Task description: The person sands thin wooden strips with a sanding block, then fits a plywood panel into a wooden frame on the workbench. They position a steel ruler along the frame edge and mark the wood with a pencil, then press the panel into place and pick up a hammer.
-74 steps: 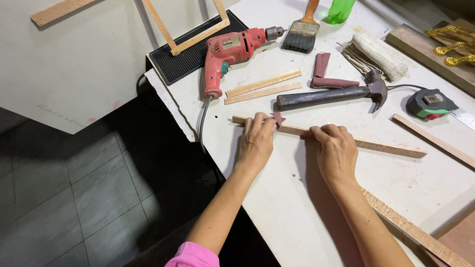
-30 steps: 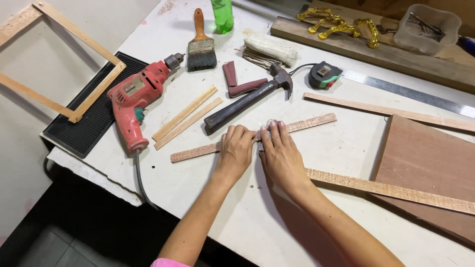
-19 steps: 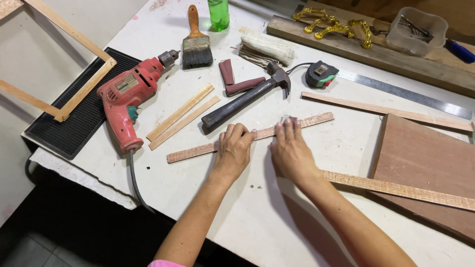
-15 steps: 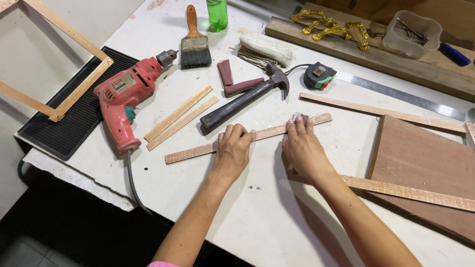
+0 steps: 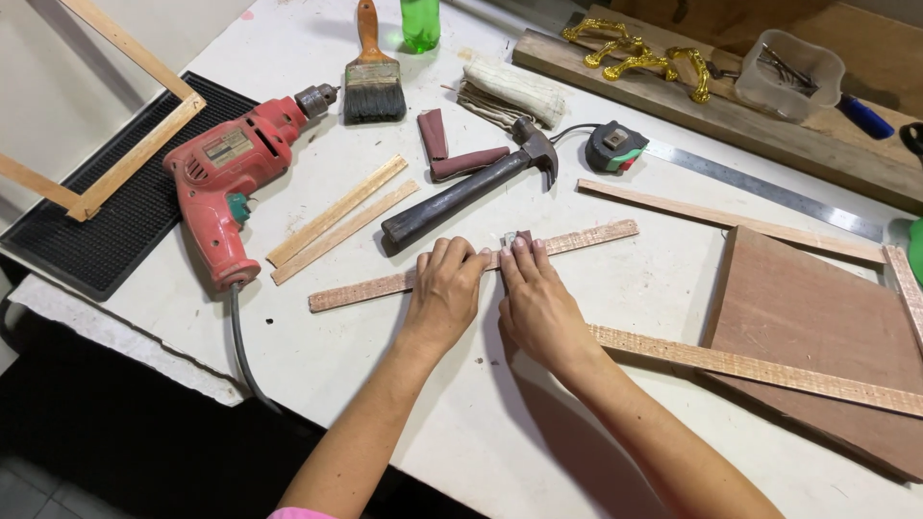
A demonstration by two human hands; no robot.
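Two hands down on the strip, which lies flat across the white table just below the hammer. Your left hand presses it with fingers spread flat, gripping nothing. Your right hand sits right beside it, fingertips curled onto a small dark red pad held against the strip. Red drill lies off to the left, two thin slats between it and the hammer. Tape measure sits above, brown board to the right.
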